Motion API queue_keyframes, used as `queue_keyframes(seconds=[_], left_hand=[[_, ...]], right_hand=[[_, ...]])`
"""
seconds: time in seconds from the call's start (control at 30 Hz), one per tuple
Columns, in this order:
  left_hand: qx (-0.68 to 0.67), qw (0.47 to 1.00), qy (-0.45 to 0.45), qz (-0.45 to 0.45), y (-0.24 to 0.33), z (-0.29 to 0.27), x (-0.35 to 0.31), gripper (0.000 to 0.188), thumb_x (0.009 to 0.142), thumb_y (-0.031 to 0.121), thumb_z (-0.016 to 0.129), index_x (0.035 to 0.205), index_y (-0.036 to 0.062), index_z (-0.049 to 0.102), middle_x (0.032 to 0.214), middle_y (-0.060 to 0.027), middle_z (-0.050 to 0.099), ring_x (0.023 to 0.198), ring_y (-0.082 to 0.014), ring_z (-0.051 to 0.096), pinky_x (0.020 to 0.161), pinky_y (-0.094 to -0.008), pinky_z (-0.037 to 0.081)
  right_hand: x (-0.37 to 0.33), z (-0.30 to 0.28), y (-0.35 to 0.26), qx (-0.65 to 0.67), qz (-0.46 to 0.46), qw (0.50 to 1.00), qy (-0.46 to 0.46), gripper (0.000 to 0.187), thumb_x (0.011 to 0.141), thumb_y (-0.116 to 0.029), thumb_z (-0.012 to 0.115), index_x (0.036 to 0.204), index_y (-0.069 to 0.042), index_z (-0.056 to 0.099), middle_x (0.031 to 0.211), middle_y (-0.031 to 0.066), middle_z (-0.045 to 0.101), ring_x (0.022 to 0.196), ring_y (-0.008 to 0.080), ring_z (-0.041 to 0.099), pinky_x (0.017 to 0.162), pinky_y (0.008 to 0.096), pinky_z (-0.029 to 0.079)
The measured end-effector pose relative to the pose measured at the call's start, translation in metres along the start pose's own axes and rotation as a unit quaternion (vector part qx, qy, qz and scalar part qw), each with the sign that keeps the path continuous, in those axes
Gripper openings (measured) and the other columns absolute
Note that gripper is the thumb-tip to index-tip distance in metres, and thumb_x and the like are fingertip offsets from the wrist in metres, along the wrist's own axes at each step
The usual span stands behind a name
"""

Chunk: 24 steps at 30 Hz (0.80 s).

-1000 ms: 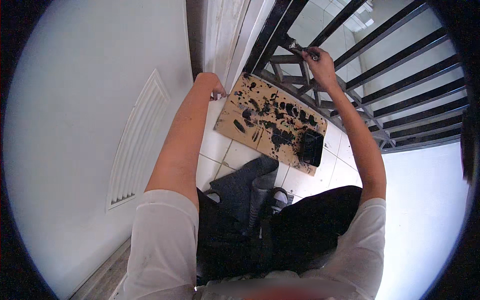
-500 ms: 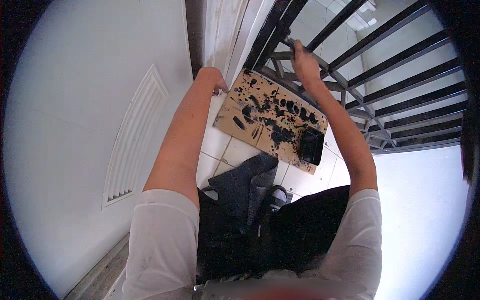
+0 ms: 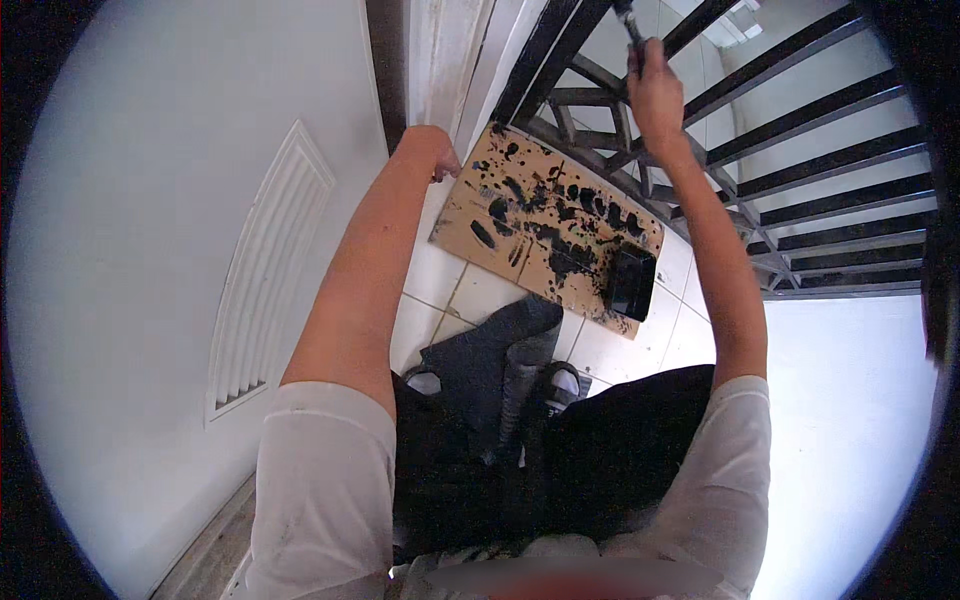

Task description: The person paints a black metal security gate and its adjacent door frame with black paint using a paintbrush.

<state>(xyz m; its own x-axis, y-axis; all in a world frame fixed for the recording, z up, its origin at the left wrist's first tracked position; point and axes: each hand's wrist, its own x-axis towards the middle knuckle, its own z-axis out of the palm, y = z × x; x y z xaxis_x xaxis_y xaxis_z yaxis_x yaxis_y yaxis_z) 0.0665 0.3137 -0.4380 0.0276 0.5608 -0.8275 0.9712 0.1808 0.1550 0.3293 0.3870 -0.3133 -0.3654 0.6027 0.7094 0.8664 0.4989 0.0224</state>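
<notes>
My right hand (image 3: 657, 98) is closed round the handle of a paintbrush (image 3: 634, 24), its dark bristle end up against a black upright of the metal railing (image 3: 583, 30). My left hand (image 3: 436, 152) is bent down beside the white door frame (image 3: 450, 60), near the cardboard's left corner. Its fingers are partly hidden and look curled; what they hold, if anything, I cannot make out. Below, a flat cardboard sheet (image 3: 478, 240) spattered with black paint lies on the tiles. A black paint tray (image 3: 632, 284) sits on its right end.
Glossy black bars (image 3: 840, 170) and a greyer lattice band (image 3: 600, 110) of the railing fill the upper right. A white panel with a louvred vent (image 3: 265, 280) stands at the left. Dark grey cloth or matting (image 3: 490, 345) lies on the white floor tiles (image 3: 620, 345) between my feet.
My right hand with the paintbrush has moved up and slightly right, along the railing upright. My left hand stays by the door frame. The view has shifted a little.
</notes>
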Motion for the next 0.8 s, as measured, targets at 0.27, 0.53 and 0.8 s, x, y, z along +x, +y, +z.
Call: queue_keyframes(seconds=[0.27,0.53,0.8], left_hand=[[-0.004,1.000,0.001,-0.018,0.000,-0.002,-0.004,0.040,0.073,0.045,0.059,0.099,0.0156,0.066,0.093,-0.0045,0.064,0.079,-0.0150,0.058,0.074,-0.0354,0.046],[0.017,1.000,0.012,0.005,-0.005,-0.002,-0.011,0.048,0.072,0.049,0.058,0.106,0.0163,0.063,0.102,-0.0068,0.062,0.090,-0.0194,0.058,0.082,-0.0373,0.043],[0.028,0.998,0.047,0.017,0.002,-0.003,0.004,0.046,0.073,0.052,0.057,0.106,0.0196,0.063,0.105,-0.0050,0.062,0.089,-0.0188,0.059,0.080,-0.0386,0.045]], right_hand=[[-0.088,0.083,0.000,-0.043,-0.012,0.969,-0.244,0.035,0.080,-0.005,0.049,0.111,-0.010,0.034,0.084,0.0229,0.058,0.068,0.0390,0.060,0.053,0.0463,0.049],[-0.122,0.115,-0.028,-0.016,0.030,0.931,-0.362,0.035,0.084,-0.011,0.047,0.116,-0.003,0.033,0.075,0.0237,0.059,0.070,0.0390,0.060,0.057,0.0475,0.050],[-0.077,0.073,-0.025,0.021,0.061,0.989,-0.130,0.026,0.086,-0.018,0.049,0.104,-0.003,0.037,0.071,0.0231,0.057,0.062,0.0382,0.059,0.051,0.0455,0.048]])
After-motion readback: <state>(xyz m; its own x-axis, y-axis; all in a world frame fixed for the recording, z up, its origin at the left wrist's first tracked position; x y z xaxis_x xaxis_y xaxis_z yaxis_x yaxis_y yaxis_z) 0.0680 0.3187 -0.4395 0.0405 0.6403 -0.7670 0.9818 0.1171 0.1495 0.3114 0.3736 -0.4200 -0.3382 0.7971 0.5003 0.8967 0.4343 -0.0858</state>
